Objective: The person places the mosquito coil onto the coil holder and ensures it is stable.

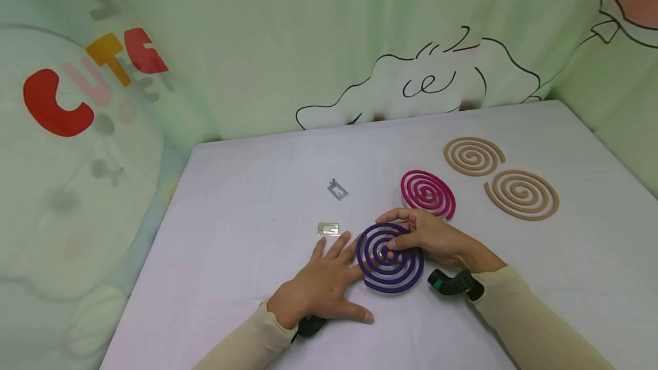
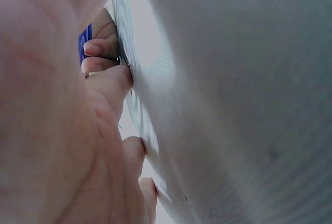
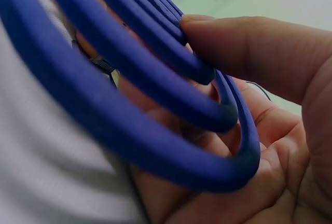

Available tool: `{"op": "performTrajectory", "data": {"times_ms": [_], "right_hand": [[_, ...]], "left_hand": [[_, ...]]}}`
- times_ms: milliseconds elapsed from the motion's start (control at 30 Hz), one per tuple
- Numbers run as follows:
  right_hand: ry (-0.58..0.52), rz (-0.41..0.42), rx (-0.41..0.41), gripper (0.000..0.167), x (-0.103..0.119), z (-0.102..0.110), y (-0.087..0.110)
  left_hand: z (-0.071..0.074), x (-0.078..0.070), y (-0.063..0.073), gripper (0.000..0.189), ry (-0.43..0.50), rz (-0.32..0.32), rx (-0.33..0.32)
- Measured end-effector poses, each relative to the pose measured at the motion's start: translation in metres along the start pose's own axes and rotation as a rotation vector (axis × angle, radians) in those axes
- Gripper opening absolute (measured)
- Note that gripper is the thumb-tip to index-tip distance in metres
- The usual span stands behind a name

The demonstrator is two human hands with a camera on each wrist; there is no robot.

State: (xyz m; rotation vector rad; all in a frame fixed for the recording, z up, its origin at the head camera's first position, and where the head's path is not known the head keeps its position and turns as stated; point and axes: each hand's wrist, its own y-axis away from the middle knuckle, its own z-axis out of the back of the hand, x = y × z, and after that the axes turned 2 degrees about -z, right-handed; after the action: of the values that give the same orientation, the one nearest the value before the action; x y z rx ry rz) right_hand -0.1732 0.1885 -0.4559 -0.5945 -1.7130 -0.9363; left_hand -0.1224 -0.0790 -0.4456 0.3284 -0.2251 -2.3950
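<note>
My right hand [image 1: 437,236] pinches a purple-blue mosquito coil [image 1: 393,289] near its centre, thumb on top and the other fingers beneath. The coil hangs just over the table and covers part of my left fingers. Palm down, my left hand [image 1: 329,284] rests on the cloth with its fingers spread, the index finger reaching under the coil. Between the coil's rings in the right wrist view, a small metal stand [image 3: 105,67] shows, close to the left fingertips; whether they press it is hidden. The left wrist view shows left fingertips [image 2: 136,154] touching the cloth.
A gold-coloured metal stand [image 1: 329,228] and a silver one [image 1: 337,189] lie beyond the left hand. A pink coil [image 1: 428,192] sits behind the right hand. Two tan coils [image 1: 474,156] lie at the back right of the white-covered table [image 1: 231,233]. Printed curtains hang behind.
</note>
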Motion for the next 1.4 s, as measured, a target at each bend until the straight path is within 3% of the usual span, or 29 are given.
{"op": "performTrajectory", "data": {"times_ms": [967,1400], "right_hand": [[0.036,-0.023,-0.022,0.055,0.001,0.0017,-0.0019],[0.086,0.039,-0.03,0.059,-0.0002,0.0005,0.0009]], "left_hand": [[-0.0008,-0.001,-0.0006,0.105,0.01,0.007,0.005],[-0.0011,-0.0012,-0.0008,0.104,-0.001,0.016,0.0]]}}
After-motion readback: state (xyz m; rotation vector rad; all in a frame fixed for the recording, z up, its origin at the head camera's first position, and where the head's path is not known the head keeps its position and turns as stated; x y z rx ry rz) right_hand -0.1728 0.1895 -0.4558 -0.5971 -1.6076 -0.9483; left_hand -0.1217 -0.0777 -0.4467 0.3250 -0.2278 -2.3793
